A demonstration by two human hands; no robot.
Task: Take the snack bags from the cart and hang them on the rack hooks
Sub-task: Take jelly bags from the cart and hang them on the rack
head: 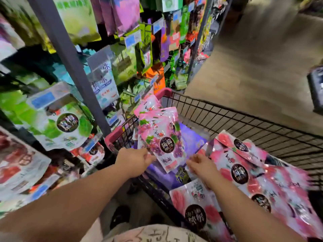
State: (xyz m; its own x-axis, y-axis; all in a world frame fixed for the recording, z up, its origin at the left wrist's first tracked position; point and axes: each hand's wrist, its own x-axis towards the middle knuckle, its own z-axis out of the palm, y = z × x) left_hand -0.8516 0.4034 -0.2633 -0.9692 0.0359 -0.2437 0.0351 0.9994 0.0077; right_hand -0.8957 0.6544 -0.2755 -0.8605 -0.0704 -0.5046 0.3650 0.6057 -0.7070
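Head view: left hand (135, 158) grips stacked snack bags (162, 137) by the cart (244, 122)'s left edge; right hand (201, 166), fingers loosely spread, should steady their tops.

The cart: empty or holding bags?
Not empty. Pink bags lie stacked inside the cart, purple bags beneath; the left hand holds grape-print bags above it.

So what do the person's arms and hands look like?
No gloves. The left hand and right hand are bare, with no rings or watch showing. Both forearms are bare, no sleeves in view. Low down is pale clothing with dark scribbly marks.
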